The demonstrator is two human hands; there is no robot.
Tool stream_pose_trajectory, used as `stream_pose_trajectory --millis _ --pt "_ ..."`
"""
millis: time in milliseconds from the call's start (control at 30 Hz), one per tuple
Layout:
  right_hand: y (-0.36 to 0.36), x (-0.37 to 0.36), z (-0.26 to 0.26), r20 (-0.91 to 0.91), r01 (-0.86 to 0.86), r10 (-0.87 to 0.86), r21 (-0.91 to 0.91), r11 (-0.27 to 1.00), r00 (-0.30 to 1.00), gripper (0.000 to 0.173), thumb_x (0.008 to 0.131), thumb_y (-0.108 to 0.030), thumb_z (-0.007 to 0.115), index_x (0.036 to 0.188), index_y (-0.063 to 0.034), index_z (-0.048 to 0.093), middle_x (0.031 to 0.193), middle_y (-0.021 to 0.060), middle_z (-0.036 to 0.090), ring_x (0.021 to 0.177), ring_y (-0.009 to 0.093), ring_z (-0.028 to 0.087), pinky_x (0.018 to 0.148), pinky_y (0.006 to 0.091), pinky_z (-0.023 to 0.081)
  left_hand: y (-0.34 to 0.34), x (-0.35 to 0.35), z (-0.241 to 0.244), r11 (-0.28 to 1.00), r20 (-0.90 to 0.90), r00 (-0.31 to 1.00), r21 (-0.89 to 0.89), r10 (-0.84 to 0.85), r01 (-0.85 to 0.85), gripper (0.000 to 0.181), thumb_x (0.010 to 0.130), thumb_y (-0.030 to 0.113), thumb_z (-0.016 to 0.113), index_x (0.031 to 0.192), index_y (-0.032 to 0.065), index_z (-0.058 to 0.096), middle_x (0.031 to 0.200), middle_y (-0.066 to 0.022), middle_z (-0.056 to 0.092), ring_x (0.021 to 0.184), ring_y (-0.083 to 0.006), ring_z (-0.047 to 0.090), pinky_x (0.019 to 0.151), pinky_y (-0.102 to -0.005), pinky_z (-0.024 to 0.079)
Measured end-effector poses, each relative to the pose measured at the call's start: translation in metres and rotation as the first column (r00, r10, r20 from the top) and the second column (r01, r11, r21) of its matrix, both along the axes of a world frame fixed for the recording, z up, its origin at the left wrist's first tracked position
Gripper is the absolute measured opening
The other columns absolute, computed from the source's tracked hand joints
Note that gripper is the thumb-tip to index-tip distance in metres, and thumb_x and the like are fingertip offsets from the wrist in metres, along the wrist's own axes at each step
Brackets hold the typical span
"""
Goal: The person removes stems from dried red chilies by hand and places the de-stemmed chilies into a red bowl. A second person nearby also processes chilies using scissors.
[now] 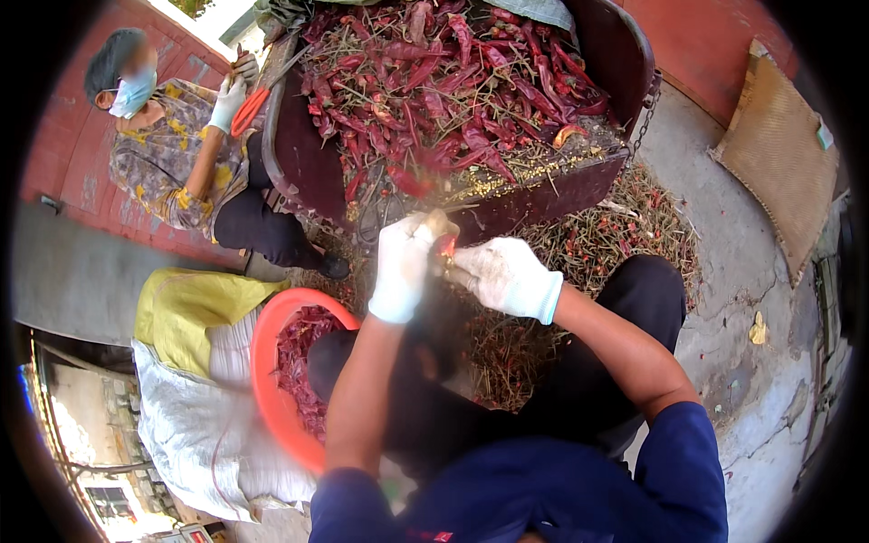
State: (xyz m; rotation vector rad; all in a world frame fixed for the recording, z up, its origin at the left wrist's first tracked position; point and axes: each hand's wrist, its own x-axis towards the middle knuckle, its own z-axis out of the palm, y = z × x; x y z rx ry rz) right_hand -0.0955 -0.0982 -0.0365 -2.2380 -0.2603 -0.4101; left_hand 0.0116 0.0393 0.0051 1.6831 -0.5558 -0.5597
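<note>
White knitted gloves cover both of my hands. My left hand (406, 261) is closed at the front edge of a dark red metal cart bed (543, 203), fingers curled on something I cannot make out. Close to its right, my right hand (501, 275) pinches a red chili piece (446, 246) between thumb and fingers. Dried red chili peppers (434, 88) with stems fill the cart bed beyond my hands. Yellow seeds (502, 178) lie scattered along its near edge. An orange-red plastic basin (267, 380) of dried chilies stands left of my left forearm.
A masked, gloved co-worker (183, 163) sits at the upper left, near orange-handled scissors (249, 112). White woven sacks (197, 427) and a yellow sack (183, 312) lie beyond the basin. Stems and scraps (631, 237) are heaped below the cart. A woven mat (781, 149) lies at right.
</note>
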Motion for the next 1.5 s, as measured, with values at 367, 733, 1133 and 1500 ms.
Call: stream_pose_trajectory --millis 367,733,1133,1500 --pt "-0.001 0.005 0.018 0.038 0.452 -0.473 0.232 0.861 0.880 0.045 0.084 -0.033 0.078 0.117 -0.0062 0.062 0.100 0.0149 0.068 0.088 0.031 0.069 0.078 0.0392 0.055 -0.010 -0.007 0.013 0.983 0.166 0.971 0.037 0.171 -0.179 0.028 0.096 0.023 0.070 0.105 -0.0030 0.074 0.077 -0.0020 0.064 0.057 -0.0059 0.053 0.052 -0.0229 0.041" --pt "0.002 0.011 0.010 0.260 0.498 -0.469 -0.054 0.866 0.844 0.040 0.084 -0.025 0.077 0.116 -0.0051 0.061 0.089 0.0144 0.066 0.075 0.032 0.069 0.064 0.0379 0.055 -0.011 -0.017 0.011 0.978 0.164 0.964 -0.018 0.210 -0.210 0.031 0.091 0.023 0.073 0.104 -0.0044 0.074 0.085 -0.0054 0.071 0.058 -0.0077 0.056 0.054 -0.0233 0.044" --pt "0.002 0.007 0.050 -0.416 0.397 -0.065 0.797 0.456 0.907 0.032 0.097 -0.025 0.070 0.111 0.0002 0.057 0.069 0.0037 0.058 0.045 0.008 0.048 0.041 0.0276 0.037 -0.007 -0.012 -0.001 0.979 0.262 0.943 -0.041 0.204 -0.200 0.024 0.097 0.013 0.067 0.114 -0.0040 0.072 0.094 -0.0055 0.072 0.067 -0.0068 0.060 0.057 -0.0221 0.047" --pt "-0.007 0.017 0.039 -0.326 0.310 0.062 0.932 0.189 0.943 0.024 0.097 -0.023 0.071 0.108 -0.0049 0.061 0.082 0.0019 0.063 0.059 0.007 0.051 0.045 0.0232 0.037 -0.009 0.001 -0.004 0.987 0.305 0.940 -0.016 0.156 -0.158 0.022 0.088 0.009 0.070 0.107 0.0005 0.075 0.101 -0.0132 0.074 0.086 -0.0213 0.071 0.080 -0.0312 0.055"
